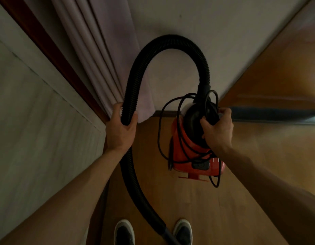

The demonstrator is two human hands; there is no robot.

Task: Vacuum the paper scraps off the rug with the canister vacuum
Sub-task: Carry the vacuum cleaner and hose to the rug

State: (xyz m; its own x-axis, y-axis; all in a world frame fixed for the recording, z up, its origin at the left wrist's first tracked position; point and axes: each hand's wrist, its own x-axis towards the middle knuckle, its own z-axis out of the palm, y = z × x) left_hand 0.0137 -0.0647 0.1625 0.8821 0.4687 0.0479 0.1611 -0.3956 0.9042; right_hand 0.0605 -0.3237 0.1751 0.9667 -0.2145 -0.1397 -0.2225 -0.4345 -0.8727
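Note:
A red canister vacuum [186,147] with a black top hangs above the wooden floor, its black power cord [172,119] looped loosely around it. My right hand [217,129] grips the black handle on its top. A black ribbed hose [171,48] arches up from the canister and comes down on the left, where my left hand [120,129] grips it. The hose runs on down between my shoes to a smooth tube [168,233] at the bottom edge. No rug and no paper scraps are in view.
A pale pleated curtain [103,55] hangs ahead on the left beside a dark wooden frame [52,52] and a light wall panel [38,121]. A white wall stands straight ahead, wooden floor [232,200] to the right. My two dark shoes [124,232] stand below.

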